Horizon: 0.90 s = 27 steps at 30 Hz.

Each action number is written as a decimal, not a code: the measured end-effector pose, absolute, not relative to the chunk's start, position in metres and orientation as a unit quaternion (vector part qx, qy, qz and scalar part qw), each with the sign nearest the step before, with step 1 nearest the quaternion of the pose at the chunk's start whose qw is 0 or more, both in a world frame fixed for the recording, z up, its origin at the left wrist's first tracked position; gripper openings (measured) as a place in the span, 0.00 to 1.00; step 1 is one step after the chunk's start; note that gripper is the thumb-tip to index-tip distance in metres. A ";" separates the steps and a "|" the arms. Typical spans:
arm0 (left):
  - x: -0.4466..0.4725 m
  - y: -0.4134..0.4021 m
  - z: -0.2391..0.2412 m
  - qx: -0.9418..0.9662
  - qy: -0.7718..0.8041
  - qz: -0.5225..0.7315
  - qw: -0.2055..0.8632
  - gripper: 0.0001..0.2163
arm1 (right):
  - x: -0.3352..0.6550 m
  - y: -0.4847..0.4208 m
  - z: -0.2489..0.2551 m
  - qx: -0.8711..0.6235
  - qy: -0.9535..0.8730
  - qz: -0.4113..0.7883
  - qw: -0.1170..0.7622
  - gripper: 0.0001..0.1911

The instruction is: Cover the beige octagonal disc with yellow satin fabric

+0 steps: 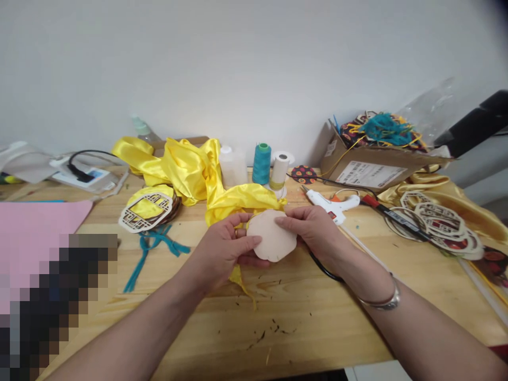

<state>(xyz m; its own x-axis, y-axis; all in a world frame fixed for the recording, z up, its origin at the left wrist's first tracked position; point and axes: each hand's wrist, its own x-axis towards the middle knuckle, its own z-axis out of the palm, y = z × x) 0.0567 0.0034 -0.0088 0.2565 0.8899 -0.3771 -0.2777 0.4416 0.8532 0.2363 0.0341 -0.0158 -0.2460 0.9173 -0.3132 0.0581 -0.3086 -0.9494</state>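
Note:
Between both hands is a thin, pale, rounded disc with a slightly scalloped edge (271,239), its plain face toward me. My left hand (237,244) pinches the left edge, thumb in front and fingers behind. My right hand (307,225) grips the upper right edge, its thumb lying on the face. Yellow satin cloth (242,198) bunches right behind the disc, and a yellow strip (238,278) hangs below the left hand; whether it joins the disc I cannot tell. A white glue gun (333,205) lies just beyond my right hand.
Left stands a stack of cut-out wooden frames (129,219) with teal cord (143,259). Behind are a teal thread spool (261,164), a white spool (280,166) and a white bottle (233,166). At right are a cardboard box (359,166), more frames (440,222) and a marker pen (397,217).

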 end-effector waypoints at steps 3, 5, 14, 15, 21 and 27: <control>0.058 0.004 -0.009 0.334 0.463 0.401 0.716 0.16 | 0.236 0.035 -0.016 -0.513 -0.482 0.624 0.340 0.15; 0.058 0.004 -0.009 0.332 0.465 0.399 0.717 0.16 | 0.237 0.035 -0.017 -0.518 -0.478 0.626 0.335 0.14; 0.057 0.004 -0.011 0.321 0.468 0.402 0.718 0.15 | 0.237 0.035 -0.021 -0.523 -0.469 0.633 0.323 0.14; 0.057 0.004 -0.011 0.321 0.468 0.402 0.718 0.15 | 0.238 0.036 -0.021 -0.523 -0.471 0.633 0.321 0.14; 0.056 0.003 -0.011 0.322 0.465 0.400 0.721 0.13 | 0.238 0.038 -0.024 -0.532 -0.485 0.618 0.317 0.13; 0.057 0.005 -0.011 0.319 0.471 0.395 0.721 0.14 | 0.237 0.039 -0.024 -0.545 -0.491 0.602 0.316 0.13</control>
<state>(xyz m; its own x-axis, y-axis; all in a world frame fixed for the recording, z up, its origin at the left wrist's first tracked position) 0.0568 0.0049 -0.0113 0.2439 0.8705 -0.4275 -0.2706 0.4844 0.8320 0.2365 0.0387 -0.0243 -0.2071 0.9149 -0.3465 0.1538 -0.3193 -0.9351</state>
